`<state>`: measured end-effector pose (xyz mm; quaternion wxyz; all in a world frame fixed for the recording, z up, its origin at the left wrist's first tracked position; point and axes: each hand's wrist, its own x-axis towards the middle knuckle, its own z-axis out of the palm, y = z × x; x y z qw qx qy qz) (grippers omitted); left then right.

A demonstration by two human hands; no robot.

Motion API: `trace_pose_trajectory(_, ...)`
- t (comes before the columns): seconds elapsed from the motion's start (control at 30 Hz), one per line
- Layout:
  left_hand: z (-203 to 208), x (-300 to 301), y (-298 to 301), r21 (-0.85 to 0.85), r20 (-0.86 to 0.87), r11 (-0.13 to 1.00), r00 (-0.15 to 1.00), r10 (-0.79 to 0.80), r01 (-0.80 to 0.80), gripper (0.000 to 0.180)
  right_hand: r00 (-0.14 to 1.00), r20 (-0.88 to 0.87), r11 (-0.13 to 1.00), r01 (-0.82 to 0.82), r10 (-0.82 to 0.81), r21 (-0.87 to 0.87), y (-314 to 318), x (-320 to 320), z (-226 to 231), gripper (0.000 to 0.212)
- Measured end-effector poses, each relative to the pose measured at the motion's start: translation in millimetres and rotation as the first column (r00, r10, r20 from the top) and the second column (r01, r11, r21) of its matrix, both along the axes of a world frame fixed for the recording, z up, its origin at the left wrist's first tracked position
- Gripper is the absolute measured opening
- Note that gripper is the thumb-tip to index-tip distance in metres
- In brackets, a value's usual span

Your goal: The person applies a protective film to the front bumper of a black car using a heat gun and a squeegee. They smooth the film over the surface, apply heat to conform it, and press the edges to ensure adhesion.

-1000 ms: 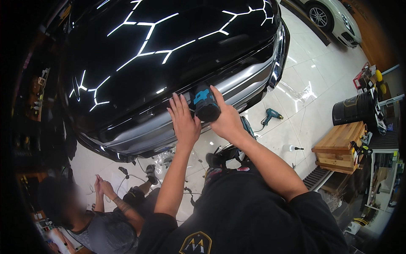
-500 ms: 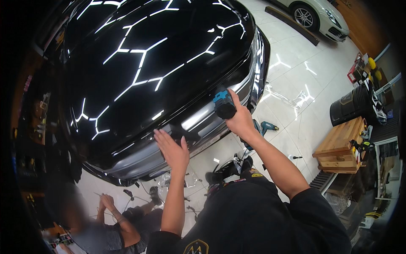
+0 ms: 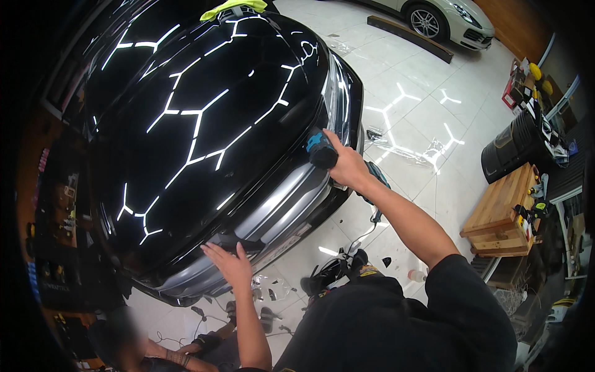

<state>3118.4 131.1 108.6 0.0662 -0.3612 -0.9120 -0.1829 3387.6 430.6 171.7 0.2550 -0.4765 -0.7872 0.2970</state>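
A glossy black car [image 3: 217,142] fills the left and middle, its front end with the silver grille [image 3: 282,201] nearest me. My left hand [image 3: 230,265] lies flat with fingers stretched, at the upper edge of the grille beside a dark panel [image 3: 238,243] in its middle. It holds nothing; whether the whole palm presses on the surface I cannot tell. My right hand [image 3: 345,166] is wrapped round a teal and black cordless power tool [image 3: 321,149], just above the hood's front edge near the right headlight. Its front end is hidden from me.
Beyond my right wrist, a teal corded tool [image 3: 377,180] sits low beside the car. Another person [image 3: 124,341] crouches at lower left. A wooden box [image 3: 499,217] and black drum [image 3: 511,149] stand right. A yellow-green cloth [image 3: 232,8] lies at the car's far edge.
My view has shifted. My left hand has slid left along the grille, and the power tool has come nearer the headlight. The person at lower left has bent lower.
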Motion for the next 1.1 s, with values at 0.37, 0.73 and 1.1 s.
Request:
trace_pose_trajectory(0.37, -6.9, -5.6, -1.2, -0.096, -0.083, 0.995, 0.996, 0.022, -0.030, 0.093, 0.962, 0.186, 0.972, -0.218, 0.200, 0.082, 75.7, 30.8, 10.3, 0.091)
trace_pose_trajectory(0.73, -37.4, -33.8, -6.0, -0.159, -0.114, 0.987, 0.992, -0.056, 0.037, 0.098, 0.814, -0.513, 0.945, 0.326, -0.272, 0.016, 35.4, 123.5, -115.6, 0.076)
trace_pose_trajectory(1.1, -86.4, -79.4, -20.0, -0.126, -0.092, 0.983, 0.985, -0.145, 0.133, 0.101, 0.600, -0.278, 0.507, 0.252, -0.750, -0.824, -335.0, 301.6, -207.5, 0.089)
